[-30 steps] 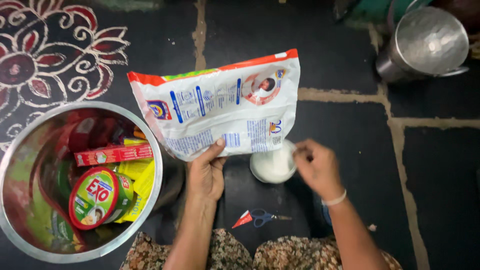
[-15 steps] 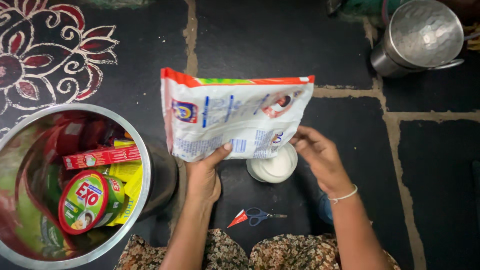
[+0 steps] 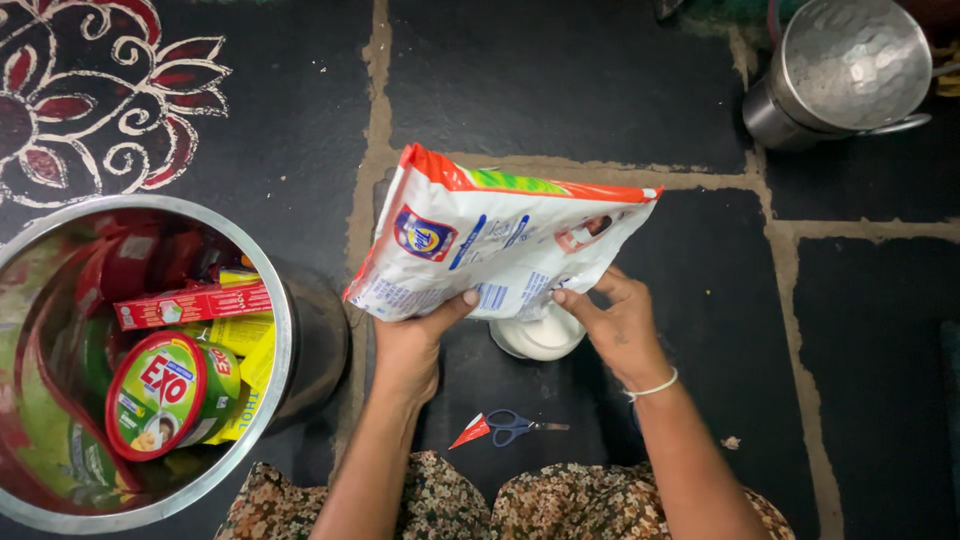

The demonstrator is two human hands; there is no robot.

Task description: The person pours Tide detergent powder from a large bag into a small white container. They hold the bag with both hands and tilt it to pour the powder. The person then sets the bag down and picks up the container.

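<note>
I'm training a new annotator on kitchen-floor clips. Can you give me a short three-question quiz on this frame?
1. True or false: both hands grip the lower edge of the white packet.
2. What lies on the floor nearest the person's knees? A) a spoon B) blue-handled scissors C) a knife
3. Fill in: directly below the packet stands a small white ____ holding white powder.

Key
1. True: the left hand and the right hand each pinch the bottom edge.
2. B: the scissors lie beside a cut-off red corner piece.
3. Container. The big steel pot at the left holds other packs.
</note>
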